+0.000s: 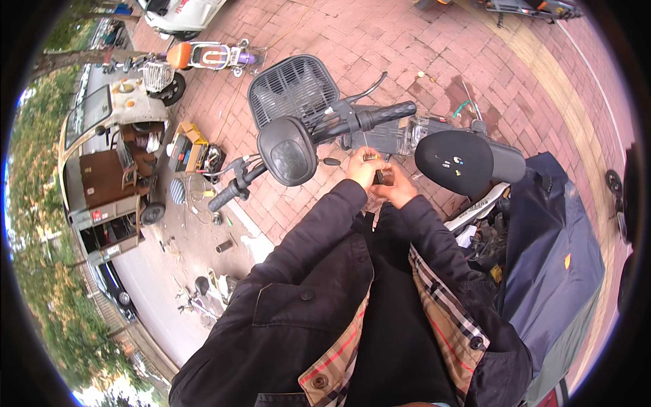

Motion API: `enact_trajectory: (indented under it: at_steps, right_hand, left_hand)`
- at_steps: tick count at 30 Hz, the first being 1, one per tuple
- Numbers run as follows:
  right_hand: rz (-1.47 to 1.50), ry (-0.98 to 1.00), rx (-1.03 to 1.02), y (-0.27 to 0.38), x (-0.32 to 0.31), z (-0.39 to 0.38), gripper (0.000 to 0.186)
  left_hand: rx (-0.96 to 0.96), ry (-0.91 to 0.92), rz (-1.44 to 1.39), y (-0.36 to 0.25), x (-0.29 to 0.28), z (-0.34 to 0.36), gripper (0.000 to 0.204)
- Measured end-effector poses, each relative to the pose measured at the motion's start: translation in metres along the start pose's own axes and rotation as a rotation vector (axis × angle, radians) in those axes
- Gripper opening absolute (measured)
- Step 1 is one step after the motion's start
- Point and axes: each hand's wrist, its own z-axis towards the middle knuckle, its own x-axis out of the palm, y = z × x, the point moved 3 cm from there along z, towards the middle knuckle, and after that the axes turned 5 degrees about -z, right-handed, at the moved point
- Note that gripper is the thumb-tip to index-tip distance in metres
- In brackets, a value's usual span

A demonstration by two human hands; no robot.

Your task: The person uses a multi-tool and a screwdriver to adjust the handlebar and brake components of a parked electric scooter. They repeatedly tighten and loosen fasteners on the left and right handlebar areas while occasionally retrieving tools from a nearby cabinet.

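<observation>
My left hand (361, 169) and my right hand (400, 188) are together in front of my body, fingers closed and bent. Between them shows a small black block-like piece (378, 178), its kind too small to tell. The right fingers are on this piece; the left fingers pinch something partly hidden, with a yellowish bit at the tips. Just beyond is an electric scooter with a display housing (287, 150), handlebar grip (397, 114), black front basket (293, 88) and black seat (454, 163). A small dark oval piece (330, 162) hangs near the left fingers.
Blue sheeting (553, 251) covers something at the right, beside a pile of dark parts (489, 237). At left stand an open toolbox (193, 152), loose tools and parts on the ground, and a worn three-wheeled vehicle (115, 163). An orange-and-white scooter (210, 55) is parked farther off.
</observation>
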Motion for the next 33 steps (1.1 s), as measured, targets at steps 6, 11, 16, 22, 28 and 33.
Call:
enact_trajectory:
  at_steps: [6,11,16,22,28,33]
  right_hand:
    - [0.055,0.173,0.091,-0.013,-0.015,0.005,0.043]
    - [-0.526,-0.246,-0.096,-0.008,-0.003,0.006,0.065]
    - [-0.583,-0.363,-0.172,-0.002,0.014,0.0,0.071]
    - [-0.435,-0.211,-0.07,0.003,0.021,-0.005,0.05]
    - [-0.887,-0.515,-0.131,-0.002,0.035,-0.015,0.056]
    - [-0.735,-0.338,-0.195,-0.02,0.035,-0.019,0.057]
  left_hand:
    - [-0.086,-0.006,-0.142,-0.001,0.003,0.001,0.029]
    - [0.067,-0.182,0.172,0.01,0.005,-0.002,0.045]
    - [0.012,0.0,-0.159,0.007,-0.002,0.001,0.032]
    - [-0.017,0.045,0.054,-0.005,-0.005,-0.011,0.043]
    - [0.08,-0.007,0.32,0.008,-0.007,-0.019,0.047]
    - [0.189,0.014,0.517,0.01,-0.015,-0.008,0.042]
